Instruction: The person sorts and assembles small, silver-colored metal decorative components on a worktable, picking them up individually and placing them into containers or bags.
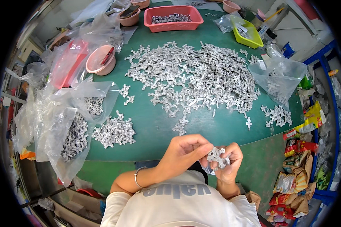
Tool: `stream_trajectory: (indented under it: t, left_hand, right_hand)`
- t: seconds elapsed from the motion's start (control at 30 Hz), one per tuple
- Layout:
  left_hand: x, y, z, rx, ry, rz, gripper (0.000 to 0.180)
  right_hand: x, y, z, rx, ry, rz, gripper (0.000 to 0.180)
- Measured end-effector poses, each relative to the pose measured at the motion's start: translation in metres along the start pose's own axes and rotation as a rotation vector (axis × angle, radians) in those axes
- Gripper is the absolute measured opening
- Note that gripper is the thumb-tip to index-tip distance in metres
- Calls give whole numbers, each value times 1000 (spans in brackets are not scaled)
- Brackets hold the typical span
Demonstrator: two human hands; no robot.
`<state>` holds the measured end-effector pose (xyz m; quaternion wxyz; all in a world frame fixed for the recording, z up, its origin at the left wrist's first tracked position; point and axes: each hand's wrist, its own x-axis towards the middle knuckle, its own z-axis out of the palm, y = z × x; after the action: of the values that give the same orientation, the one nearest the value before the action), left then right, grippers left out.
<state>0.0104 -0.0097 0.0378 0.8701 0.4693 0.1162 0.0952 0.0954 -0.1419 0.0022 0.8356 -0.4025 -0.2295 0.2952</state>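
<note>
Currently: small silver metal parts (218, 156) are held between both hands, lower centre of the frame, just above the white shirt (182, 204).
Left hand (185, 151): fingers curled, thumb and fingertips pinched on the upper edge of the parts; a thin bangle (137, 178) is worn at the wrist.
Right hand (230, 160): cupped under the parts, fingers clenched around them; how many pieces are held cannot be told.
Supply: big loose pile of like parts (195, 77) spread over the green table (155, 128), upper centre.
Sorted lot: smaller heap (114, 131) at centre left, beside an open clear bag (70, 132) partly filled.
Other containers: pink tray (173, 18) at top centre, yellow-green tray (248, 33) at upper right, second clear bag (278, 77) at right.
Grip advice: parts best kept seated in the cupped palm while only one is worked by the pinching fingers.
Risk: burrs and sharp edges likely; light pressure advised.
Drop risk: work best kept over the table edge, not over the lap.
</note>
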Motion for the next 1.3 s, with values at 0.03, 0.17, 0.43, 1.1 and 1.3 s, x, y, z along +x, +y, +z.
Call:
stream_trajectory:
  t: [0.03,0.17,0.43,1.1,1.3]
  left_hand:
    - [3,4,2,1,-20,-17,15]
    - [12,15,13,-7,-94,-44,15]
    - [15,16,16,48,-81,-96,11]
    - [11,8,14,63,-356,-79,11]
    - [11,3,12,77,-399,-77,12]
  right_hand:
    - [-1,-3,1,5,16,19,49]
    - [-4,-7,-5,-6,-31,-5,50]
    - [-6,-10,-7,41,9,-48,44]
    - [13,-31,-18,-23,-96,-41,40]
    - [11,-34,-17,-39,-95,-43,41]
